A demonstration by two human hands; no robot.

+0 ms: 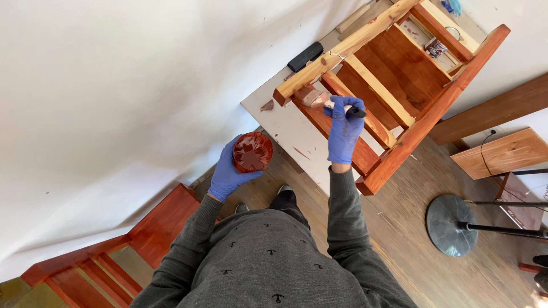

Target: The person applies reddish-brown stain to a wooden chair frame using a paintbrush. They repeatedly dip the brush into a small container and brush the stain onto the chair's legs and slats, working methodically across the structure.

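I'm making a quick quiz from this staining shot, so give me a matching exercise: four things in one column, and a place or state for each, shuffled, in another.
Things:
1. brush
2. round container
3. black case
4. round stand base

Places or states:
A. on the wood floor
B. held in the left hand
C. bristles against the wooden frame, gripped by the right hand
D. lying on the white board by the wall

Pairs: 1-C, 2-B, 3-D, 4-A

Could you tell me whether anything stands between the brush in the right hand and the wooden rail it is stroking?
Nothing visible does. The right hand holds the brush with its bristles lying directly on the reddish wooden rail of the frame. The left hand holds the stain cup off to the side, apart from the frame.
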